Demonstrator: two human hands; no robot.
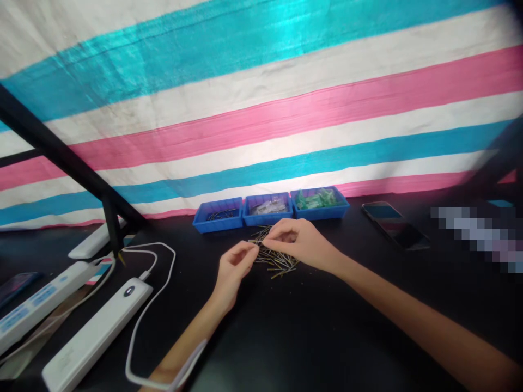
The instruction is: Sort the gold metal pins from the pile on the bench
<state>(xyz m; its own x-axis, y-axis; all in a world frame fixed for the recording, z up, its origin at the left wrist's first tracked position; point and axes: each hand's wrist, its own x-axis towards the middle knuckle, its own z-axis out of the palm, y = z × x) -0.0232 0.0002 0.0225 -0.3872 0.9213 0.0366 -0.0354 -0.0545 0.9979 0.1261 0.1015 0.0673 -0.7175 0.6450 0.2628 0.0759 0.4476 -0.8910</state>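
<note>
My left hand (235,269) is closed in a pinch, thumb and forefinger pressed together. Facing it, my right hand (300,242) pinches too, its fingertips close to those of the left. A thin, light rod (257,242) shows between the fingertips; its exact kind is too small to make out. Directly under the hands lies a loose pile of thin gold and silver metal rods (281,262), resembling small drill bits and partly covered by the right hand.
Behind the pile stand three blue bins: the left bin (218,223) holds a few thin rods, the middle bin (267,219) clear bags, the right bin (322,212) green packets. A phone (394,224) lies right. Left are a white power bank (98,332), a cable (133,332) and a power strip (44,299).
</note>
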